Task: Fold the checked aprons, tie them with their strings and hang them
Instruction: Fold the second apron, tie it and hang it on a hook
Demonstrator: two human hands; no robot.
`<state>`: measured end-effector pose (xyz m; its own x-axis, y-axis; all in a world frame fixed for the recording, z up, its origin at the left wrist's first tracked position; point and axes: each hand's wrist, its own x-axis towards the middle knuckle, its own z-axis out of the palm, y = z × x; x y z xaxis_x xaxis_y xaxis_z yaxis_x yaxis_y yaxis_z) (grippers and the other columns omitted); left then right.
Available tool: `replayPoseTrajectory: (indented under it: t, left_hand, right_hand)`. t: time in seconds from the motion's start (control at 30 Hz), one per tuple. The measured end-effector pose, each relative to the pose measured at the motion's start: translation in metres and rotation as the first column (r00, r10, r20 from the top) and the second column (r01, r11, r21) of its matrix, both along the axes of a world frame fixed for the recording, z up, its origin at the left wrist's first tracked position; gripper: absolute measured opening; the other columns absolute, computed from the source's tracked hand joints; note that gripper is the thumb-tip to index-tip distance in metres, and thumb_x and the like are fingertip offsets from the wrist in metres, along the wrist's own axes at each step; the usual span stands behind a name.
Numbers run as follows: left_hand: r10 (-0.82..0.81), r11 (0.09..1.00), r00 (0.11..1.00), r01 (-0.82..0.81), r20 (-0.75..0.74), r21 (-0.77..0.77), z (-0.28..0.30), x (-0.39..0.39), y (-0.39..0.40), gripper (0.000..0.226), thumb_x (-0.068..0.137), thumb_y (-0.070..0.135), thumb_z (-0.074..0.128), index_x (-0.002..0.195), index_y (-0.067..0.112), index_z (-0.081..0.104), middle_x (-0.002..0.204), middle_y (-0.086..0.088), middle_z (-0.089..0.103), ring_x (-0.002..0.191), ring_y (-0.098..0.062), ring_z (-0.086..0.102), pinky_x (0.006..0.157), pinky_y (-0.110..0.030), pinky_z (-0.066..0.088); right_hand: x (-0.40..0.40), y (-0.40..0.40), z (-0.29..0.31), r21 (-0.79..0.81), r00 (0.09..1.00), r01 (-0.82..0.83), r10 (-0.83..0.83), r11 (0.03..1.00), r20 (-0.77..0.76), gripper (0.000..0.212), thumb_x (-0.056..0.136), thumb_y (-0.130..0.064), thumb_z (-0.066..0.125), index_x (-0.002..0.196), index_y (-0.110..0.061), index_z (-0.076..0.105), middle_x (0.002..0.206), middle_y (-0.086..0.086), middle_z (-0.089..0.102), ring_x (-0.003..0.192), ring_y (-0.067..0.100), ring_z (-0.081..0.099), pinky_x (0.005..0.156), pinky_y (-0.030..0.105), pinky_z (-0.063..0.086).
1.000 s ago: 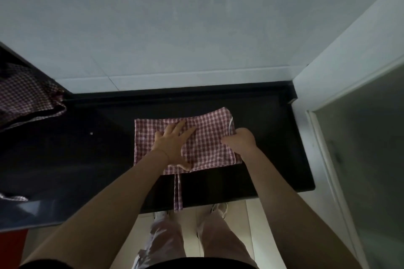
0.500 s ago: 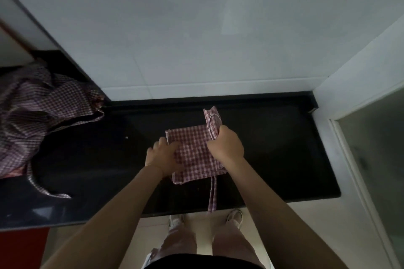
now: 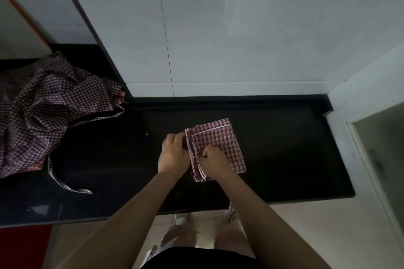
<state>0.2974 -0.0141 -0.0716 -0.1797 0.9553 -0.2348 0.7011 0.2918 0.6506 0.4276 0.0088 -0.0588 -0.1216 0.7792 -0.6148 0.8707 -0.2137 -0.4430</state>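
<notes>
A red-and-white checked apron (image 3: 220,140), folded into a small square, lies on the black counter (image 3: 295,159) in front of me. My right hand (image 3: 215,162) rests on its near left part with the fingers curled into the cloth. My left hand (image 3: 173,154) is at the apron's left folded edge, fingertips on the edge. One apron string (image 3: 231,214) hangs over the counter's front edge. A second checked apron (image 3: 50,105) lies crumpled at the far left, its string (image 3: 63,179) trailing across the counter.
A white tiled wall (image 3: 240,39) stands behind the counter. A white frame with a glass panel (image 3: 380,148) closes off the right end. Below the counter edge I see the pale floor and my legs (image 3: 196,238). A red panel (image 3: 21,244) is at bottom left.
The apron was a wide rectangle a second ago. My right hand carried its right side over to the left, and it is now a narrower square under both hands.
</notes>
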Motion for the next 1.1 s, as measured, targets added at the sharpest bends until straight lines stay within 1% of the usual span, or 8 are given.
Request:
replayPoseTrajectory:
  t: [0.07,0.2,0.33,0.53,0.77,0.9,1.0,1.1]
  left_hand:
    - [-0.180,0.963,0.971,0.207,-0.155,0.175,0.011,0.013,0.005,0.051,0.091,0.010,0.053,0.141,0.018,0.047,0.143,-0.005,0.043,0.135,-0.025,0.037,0.112,-0.041,0.036]
    - [-0.627,0.779,0.742,0.601,-0.237,-0.180,0.006,0.032,0.033,0.071,0.094,0.016,0.053,0.155,0.023,0.019,0.165,0.001,0.005,0.151,-0.019,-0.002,0.124,-0.044,0.009]
    - [-0.638,0.769,0.730,0.597,-0.243,-0.228,-0.014,0.029,0.036,0.082,0.095,0.056,0.047,0.157,0.025,0.003,0.165,0.002,-0.008,0.151,-0.019,-0.011,0.123,-0.044,0.000]
    - [-0.660,0.749,0.642,0.607,-0.391,-0.267,-0.039,0.013,0.024,0.106,0.077,0.087,0.030,0.152,0.033,-0.022,0.157,0.002,-0.034,0.145,-0.021,-0.031,0.122,-0.050,-0.007]
    - [-0.640,0.768,0.665,0.571,-0.385,-0.289,-0.053,0.002,0.023,0.116,0.067,0.097,0.025,0.146,0.036,-0.033,0.155,0.005,-0.039,0.143,-0.021,-0.034,0.119,-0.053,-0.011]
    - [-0.650,0.747,0.574,0.601,-0.497,-0.284,-0.042,0.009,0.025,0.115,0.073,0.092,0.027,0.150,0.026,-0.026,0.156,-0.005,-0.035,0.144,-0.028,-0.032,0.118,-0.058,-0.012]
    - [-0.704,0.680,0.511,0.686,-0.492,-0.260,-0.032,0.023,0.028,0.110,0.081,0.078,0.044,0.154,0.022,-0.015,0.160,-0.007,-0.026,0.146,-0.028,-0.026,0.120,-0.051,-0.012]
    - [-0.713,0.701,0.609,0.631,-0.348,-0.334,-0.029,0.034,0.034,0.116,0.079,0.067,0.063,0.156,0.020,-0.010,0.163,-0.005,-0.018,0.150,-0.022,-0.016,0.120,-0.042,-0.010]
  right_hand:
    - [0.007,0.004,0.005,-0.018,0.995,-0.097,0.097,0.995,0.030,0.011,0.097,-0.022,0.055,0.106,-0.018,0.062,0.106,0.002,0.063,0.092,0.014,0.060,0.086,0.032,0.052]
    - [0.021,0.010,0.020,0.061,0.981,-0.193,0.190,0.979,0.048,0.020,0.099,-0.016,0.050,0.118,-0.015,0.058,0.115,0.004,0.061,0.105,0.018,0.060,0.092,0.032,0.048]
    - [0.050,0.018,0.015,0.495,0.984,-0.139,0.062,0.857,0.168,0.038,0.098,-0.019,0.052,0.135,-0.022,0.048,0.141,0.001,0.047,0.130,0.020,0.044,0.102,0.035,0.044]
    - [0.079,0.017,-0.030,0.224,0.874,-0.441,0.361,0.869,0.324,0.077,0.095,-0.062,0.042,0.156,-0.039,0.001,0.165,-0.009,-0.010,0.152,0.026,-0.004,0.120,0.058,0.012]
    - [0.092,0.014,-0.060,0.255,0.890,-0.409,0.323,0.876,0.321,0.079,0.091,-0.076,0.021,0.153,-0.042,-0.013,0.162,-0.016,-0.019,0.152,0.025,-0.012,0.121,0.056,0.002]
    - [0.090,0.018,-0.056,0.231,0.886,-0.417,0.336,0.879,0.319,0.082,0.091,-0.074,0.029,0.154,-0.040,-0.009,0.163,-0.013,-0.017,0.152,0.028,-0.009,0.121,0.058,0.006]
    - [0.081,0.023,-0.041,0.247,0.942,-0.316,0.270,0.916,0.201,0.094,0.086,-0.060,0.062,0.155,-0.041,0.000,0.164,-0.010,-0.010,0.151,0.029,0.006,0.118,0.056,0.023]
    - [0.071,0.027,-0.026,0.183,0.988,0.156,-0.156,0.971,-0.012,0.104,0.078,-0.036,0.081,0.155,-0.033,0.010,0.159,0.005,0.014,0.140,0.026,0.035,0.105,0.044,0.042]
